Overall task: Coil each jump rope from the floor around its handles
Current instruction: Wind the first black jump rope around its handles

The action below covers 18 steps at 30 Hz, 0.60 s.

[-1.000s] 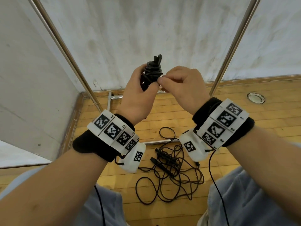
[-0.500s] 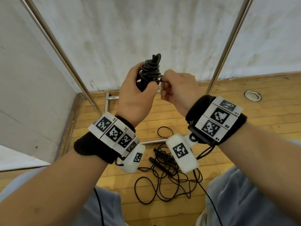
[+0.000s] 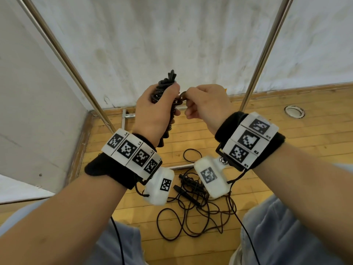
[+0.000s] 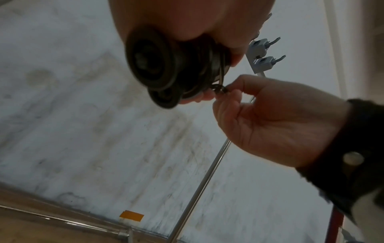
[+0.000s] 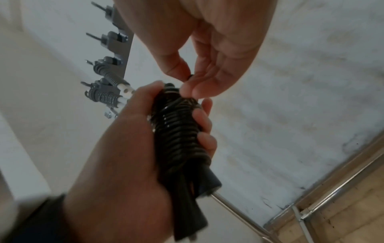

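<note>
My left hand point(image 3: 154, 111) grips a black jump rope bundle point(image 3: 164, 87) upright at chest height, its cord wound tightly around the two handles point(image 5: 180, 136). The handle ends point(image 4: 149, 60) face the left wrist camera. My right hand point(image 3: 202, 104) pinches a short loop of the cord's end point(image 3: 181, 96) between thumb and forefinger, right beside the bundle's upper part point(image 5: 190, 77). On the wooden floor below lies a second black jump rope point(image 3: 193, 203), loose and tangled, with its handles point(image 3: 186, 190) in the middle of the heap.
A white wall stands close ahead, with two slanted metal poles point(image 3: 263, 54) rising from a floor frame point(image 3: 129, 115). A wall rack with hooks holds coiled grey ropes point(image 5: 106, 92). A round metal floor fitting point(image 3: 294, 111) sits at the right. My knees frame the loose rope.
My right hand has drawn slightly away from the bundle and turned its wrist, pulling out a small loop of cord. My left hand keeps its grip and has lowered a little.
</note>
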Motion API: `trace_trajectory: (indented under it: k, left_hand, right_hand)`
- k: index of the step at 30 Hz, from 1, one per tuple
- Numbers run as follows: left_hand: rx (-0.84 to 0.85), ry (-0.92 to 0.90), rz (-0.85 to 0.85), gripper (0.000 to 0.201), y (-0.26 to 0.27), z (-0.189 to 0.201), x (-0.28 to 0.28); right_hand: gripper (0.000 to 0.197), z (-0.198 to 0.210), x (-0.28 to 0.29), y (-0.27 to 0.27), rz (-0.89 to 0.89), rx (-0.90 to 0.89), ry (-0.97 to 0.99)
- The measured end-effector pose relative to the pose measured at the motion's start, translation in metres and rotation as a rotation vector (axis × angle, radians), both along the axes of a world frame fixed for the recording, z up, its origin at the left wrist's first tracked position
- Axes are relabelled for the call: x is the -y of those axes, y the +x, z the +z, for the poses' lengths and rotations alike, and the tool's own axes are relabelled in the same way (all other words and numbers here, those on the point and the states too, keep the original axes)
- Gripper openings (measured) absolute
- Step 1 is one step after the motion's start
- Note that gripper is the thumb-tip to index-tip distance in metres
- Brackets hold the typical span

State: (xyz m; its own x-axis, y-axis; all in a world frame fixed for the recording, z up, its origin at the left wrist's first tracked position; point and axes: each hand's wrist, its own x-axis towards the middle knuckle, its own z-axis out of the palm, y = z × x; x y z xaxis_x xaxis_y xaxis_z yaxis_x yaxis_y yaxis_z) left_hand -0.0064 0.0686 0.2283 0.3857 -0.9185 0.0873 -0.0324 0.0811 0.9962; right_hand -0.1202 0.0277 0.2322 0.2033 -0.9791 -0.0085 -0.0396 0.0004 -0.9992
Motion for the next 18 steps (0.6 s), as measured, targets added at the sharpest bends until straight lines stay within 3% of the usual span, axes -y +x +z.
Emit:
trace_trajectory:
  k: [7,12,18]
  left_hand:
    - [-0.064,0.000,-0.195,0.025,0.004,0.000,-0.006]
    - [-0.078,0.029,-0.223,0.027,0.003,-0.004,-0.005]
    - [0.001,0.033,-0.155,0.011,0.007,-0.010,-0.002]
  right_hand:
    - [0.016,0.005,0.020,-0.013,-0.063,0.172,0.219]
    - [0.019,-0.004,0.019,-0.007,-0.069,0.100,0.138]
    - [0.021,-0.008,0.011,-0.002,0.039,0.019,0.081]
